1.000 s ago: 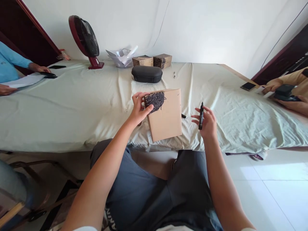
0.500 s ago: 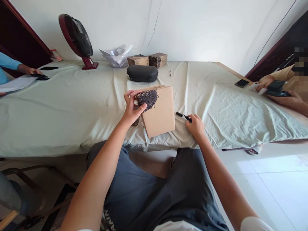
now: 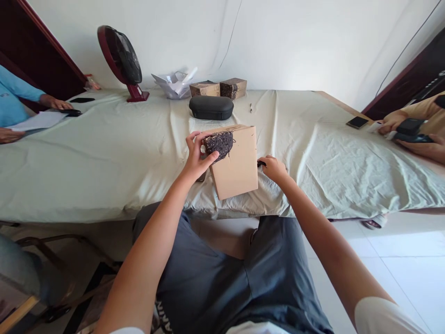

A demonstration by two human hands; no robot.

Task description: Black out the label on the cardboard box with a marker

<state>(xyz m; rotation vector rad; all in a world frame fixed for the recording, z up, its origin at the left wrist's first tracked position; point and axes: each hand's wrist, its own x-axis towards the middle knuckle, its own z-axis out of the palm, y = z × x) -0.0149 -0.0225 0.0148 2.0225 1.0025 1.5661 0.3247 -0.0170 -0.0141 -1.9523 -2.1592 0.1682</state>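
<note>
A tan cardboard box [image 3: 239, 167] sits near the table's front edge, tilted a little. Its upper left part carries a dense black, strand-like patch [image 3: 222, 144]; whether this is drawn or attached I cannot make out. My left hand [image 3: 200, 155] grips that corner, thumb lying over the patch and fingers around the left side. Just right of the box, my right hand [image 3: 274, 169] is closed on a black marker [image 3: 261, 163], mostly hidden by the fingers. A dark flat object [image 3: 201, 176] peeks out beside the box's left edge, under my left wrist.
Behind the box stand a black zip case [image 3: 211, 107], two dark-patterned cartons [image 3: 233, 88], a clear basket [image 3: 175, 86] with papers, and a fan [image 3: 121, 60]. A small pen-like item [image 3: 251, 108] and a phone [image 3: 357, 122] lie to the right. People sit at both ends.
My right hand has moved left and slightly up toward the box, its fingers now covering more of the marker. The left hand keeps its grip. The whole view has shifted slightly.
</note>
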